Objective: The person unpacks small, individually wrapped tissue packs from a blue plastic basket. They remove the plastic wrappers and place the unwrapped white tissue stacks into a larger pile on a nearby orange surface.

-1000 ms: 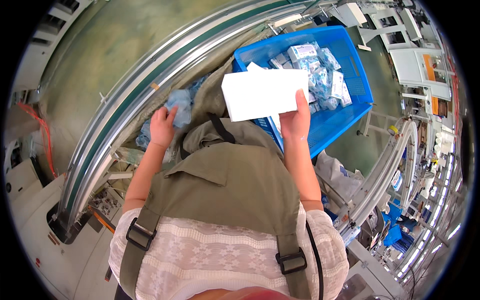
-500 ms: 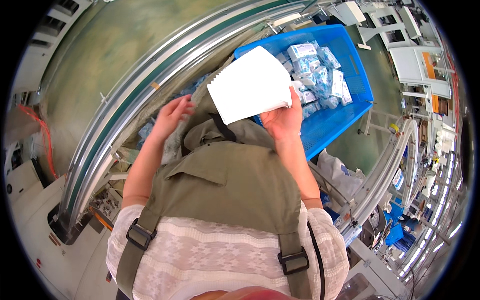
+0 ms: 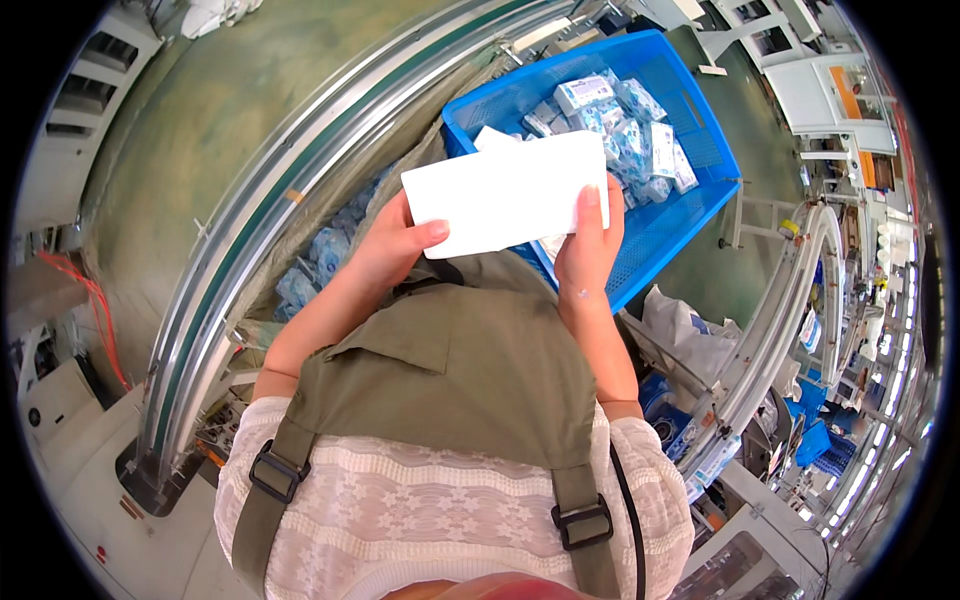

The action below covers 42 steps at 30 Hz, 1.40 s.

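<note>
A stack of plain white sheets is held between my two hands, just above the near left part of a blue plastic crate. My left hand is closed on its left end, thumb on top and fingers hidden beneath. At the right end, my right hand grips it the same way, thumb lying along the top face. More white material shows past the far edge; I cannot tell whether it belongs to the stack. Inside the blue crate lie several small blue-and-white plastic-wrapped packs, piled loosely.
Left of the crate, a cloth-lined trough holds more blue-and-white packs. A curved metal rail runs beyond it. To the right are another metal rail, a white sack and machinery.
My left hand has come in from the left and taken hold of the stack's left end. The stack has turned from slanted and fanned to nearly level, and sits slightly lower in view.
</note>
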Each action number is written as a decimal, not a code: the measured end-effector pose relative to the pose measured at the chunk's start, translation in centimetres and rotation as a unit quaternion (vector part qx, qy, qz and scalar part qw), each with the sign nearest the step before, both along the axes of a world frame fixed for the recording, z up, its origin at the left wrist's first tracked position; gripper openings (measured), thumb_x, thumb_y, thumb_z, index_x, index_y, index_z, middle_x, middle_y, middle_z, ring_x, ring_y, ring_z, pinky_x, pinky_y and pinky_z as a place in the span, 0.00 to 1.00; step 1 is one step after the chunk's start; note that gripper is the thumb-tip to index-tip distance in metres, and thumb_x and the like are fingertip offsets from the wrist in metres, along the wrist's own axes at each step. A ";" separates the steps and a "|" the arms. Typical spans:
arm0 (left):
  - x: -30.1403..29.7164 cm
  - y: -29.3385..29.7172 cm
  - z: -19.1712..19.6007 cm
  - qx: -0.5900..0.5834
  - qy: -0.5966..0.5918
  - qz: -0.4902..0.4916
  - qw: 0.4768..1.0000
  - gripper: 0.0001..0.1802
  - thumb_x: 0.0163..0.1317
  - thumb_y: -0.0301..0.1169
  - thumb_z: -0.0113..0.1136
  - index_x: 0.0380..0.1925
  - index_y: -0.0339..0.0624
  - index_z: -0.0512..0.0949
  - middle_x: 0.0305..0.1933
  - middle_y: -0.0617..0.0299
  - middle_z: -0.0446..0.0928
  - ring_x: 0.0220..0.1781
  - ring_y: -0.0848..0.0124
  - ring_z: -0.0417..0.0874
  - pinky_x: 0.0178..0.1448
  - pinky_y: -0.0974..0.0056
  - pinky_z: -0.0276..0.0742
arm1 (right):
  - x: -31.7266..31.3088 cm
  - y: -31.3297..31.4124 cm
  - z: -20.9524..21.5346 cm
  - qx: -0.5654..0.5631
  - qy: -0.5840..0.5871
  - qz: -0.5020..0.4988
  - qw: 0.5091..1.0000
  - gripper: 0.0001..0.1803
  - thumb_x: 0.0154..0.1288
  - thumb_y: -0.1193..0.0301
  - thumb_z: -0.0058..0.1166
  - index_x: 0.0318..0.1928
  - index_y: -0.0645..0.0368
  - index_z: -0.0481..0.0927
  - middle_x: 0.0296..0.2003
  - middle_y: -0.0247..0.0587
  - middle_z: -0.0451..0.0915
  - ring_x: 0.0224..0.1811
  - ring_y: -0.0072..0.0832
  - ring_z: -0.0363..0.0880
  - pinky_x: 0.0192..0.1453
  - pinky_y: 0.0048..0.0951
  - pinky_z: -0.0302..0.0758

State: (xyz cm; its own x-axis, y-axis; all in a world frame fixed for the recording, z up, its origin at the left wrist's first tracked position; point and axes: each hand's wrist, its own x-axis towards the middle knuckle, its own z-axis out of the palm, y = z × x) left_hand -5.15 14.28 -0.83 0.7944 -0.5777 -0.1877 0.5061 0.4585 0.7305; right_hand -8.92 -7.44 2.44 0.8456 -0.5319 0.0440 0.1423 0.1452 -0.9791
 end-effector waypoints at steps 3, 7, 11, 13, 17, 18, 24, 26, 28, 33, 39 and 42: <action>0.2 -0.6 1.0 0.028 0.004 0.003 1.000 0.36 0.55 0.32 0.69 0.62 0.33 0.65 0.60 0.53 0.73 0.62 0.65 0.74 0.65 0.59 0.68 | -0.1 -0.8 0.0 -0.023 -0.014 0.007 1.000 0.26 0.74 0.57 0.44 0.58 0.68 0.68 0.51 0.44 0.76 0.53 0.28 0.74 0.60 0.30 0.67; 0.4 -1.1 1.8 0.034 0.010 0.008 0.999 0.34 0.56 0.31 0.68 0.61 0.33 0.66 0.58 0.54 0.74 0.60 0.66 0.75 0.64 0.60 0.69 | -0.1 -1.7 -0.6 -0.010 -0.022 0.022 0.999 0.29 0.75 0.52 0.40 0.60 0.68 0.67 0.54 0.45 0.75 0.56 0.30 0.73 0.63 0.31 0.66; 0.8 -1.1 1.9 0.042 0.011 0.002 0.999 0.34 0.56 0.31 0.68 0.61 0.33 0.66 0.59 0.54 0.74 0.60 0.66 0.75 0.63 0.60 0.70 | 0.0 -1.8 -0.6 0.007 -0.016 0.023 1.000 0.30 0.75 0.53 0.40 0.60 0.69 0.67 0.55 0.47 0.74 0.58 0.30 0.72 0.63 0.31 0.66; 1.0 -1.1 1.9 0.041 0.009 -0.002 0.999 0.34 0.56 0.31 0.68 0.61 0.34 0.66 0.59 0.54 0.74 0.60 0.66 0.75 0.63 0.60 0.70 | 0.0 -1.9 -0.7 0.012 -0.014 0.025 1.000 0.30 0.75 0.53 0.41 0.59 0.71 0.68 0.55 0.48 0.74 0.58 0.30 0.71 0.63 0.31 0.65; 1.3 -1.1 1.9 0.051 -0.010 0.004 0.999 0.34 0.55 0.31 0.69 0.61 0.34 0.67 0.58 0.54 0.75 0.60 0.66 0.75 0.63 0.60 0.70 | 0.2 -1.8 -0.5 0.022 -0.012 0.029 0.999 0.32 0.74 0.52 0.43 0.60 0.71 0.67 0.56 0.48 0.73 0.58 0.30 0.71 0.63 0.30 0.65; 1.3 -1.0 2.0 0.052 -0.013 0.004 0.999 0.34 0.55 0.30 0.69 0.61 0.34 0.67 0.58 0.54 0.75 0.60 0.66 0.75 0.63 0.60 0.70 | 0.3 -1.8 -0.4 0.026 -0.011 0.031 0.999 0.32 0.73 0.51 0.44 0.60 0.71 0.67 0.56 0.47 0.73 0.58 0.29 0.71 0.63 0.30 0.65; 3.4 -0.4 3.1 0.043 -0.032 -0.014 0.998 0.39 0.49 0.33 0.69 0.62 0.33 0.66 0.57 0.53 0.75 0.58 0.64 0.76 0.63 0.59 0.71 | 0.2 -3.1 1.5 0.146 0.025 0.141 0.979 0.53 0.62 0.31 0.39 0.67 0.69 0.60 0.58 0.51 0.73 0.63 0.37 0.71 0.67 0.36 0.65; 5.4 -0.1 3.0 0.028 -0.048 -0.059 0.997 0.43 0.46 0.38 0.70 0.62 0.31 0.65 0.56 0.51 0.75 0.57 0.63 0.77 0.62 0.59 0.73 | 0.3 -5.4 0.4 0.207 0.007 0.283 0.936 0.60 0.57 0.26 0.37 0.69 0.70 0.56 0.58 0.53 0.73 0.62 0.39 0.72 0.66 0.38 0.67; 7.8 -0.1 3.6 0.076 -0.097 -0.152 0.981 0.47 0.43 0.40 0.70 0.64 0.30 0.64 0.57 0.49 0.75 0.58 0.61 0.77 0.62 0.60 0.72 | 1.0 -6.1 -0.2 0.208 0.046 0.377 0.901 0.67 0.49 0.21 0.38 0.70 0.70 0.52 0.57 0.56 0.74 0.59 0.41 0.75 0.62 0.38 0.72; 13.6 -1.8 4.0 0.204 -0.189 -0.353 0.893 0.48 0.41 0.37 0.72 0.65 0.32 0.65 0.57 0.51 0.75 0.57 0.65 0.77 0.61 0.63 0.72 | 2.8 -3.4 -2.0 0.167 0.150 0.464 0.857 0.47 0.56 0.52 0.63 0.68 0.68 0.59 0.52 0.51 0.78 0.53 0.31 0.79 0.56 0.29 0.74; 12.8 -2.9 6.6 0.410 -0.637 0.106 0.645 0.33 0.42 0.39 0.75 0.49 0.38 0.76 0.45 0.55 0.78 0.46 0.60 0.79 0.51 0.59 0.74 | 3.2 -2.0 -1.7 0.146 0.182 0.282 0.931 0.34 0.59 0.69 0.64 0.60 0.72 0.63 0.50 0.49 0.78 0.49 0.30 0.80 0.54 0.30 0.76; 8.0 -4.2 7.9 0.367 -0.665 0.106 0.642 0.25 0.39 0.37 0.75 0.38 0.41 0.79 0.37 0.58 0.78 0.37 0.58 0.78 0.41 0.58 0.76 | 3.0 -1.3 -2.0 0.161 0.113 0.206 0.959 0.36 0.58 0.70 0.65 0.60 0.69 0.59 0.54 0.51 0.73 0.55 0.31 0.74 0.59 0.32 0.73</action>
State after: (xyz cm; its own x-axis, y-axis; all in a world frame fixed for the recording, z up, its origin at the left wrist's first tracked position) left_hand 2.89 10.11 7.10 0.5798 -0.5736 0.5786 -0.8060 -0.2999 0.5104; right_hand -5.96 -8.69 0.44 0.9555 -0.1059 -0.2752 -0.2025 0.4431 -0.8733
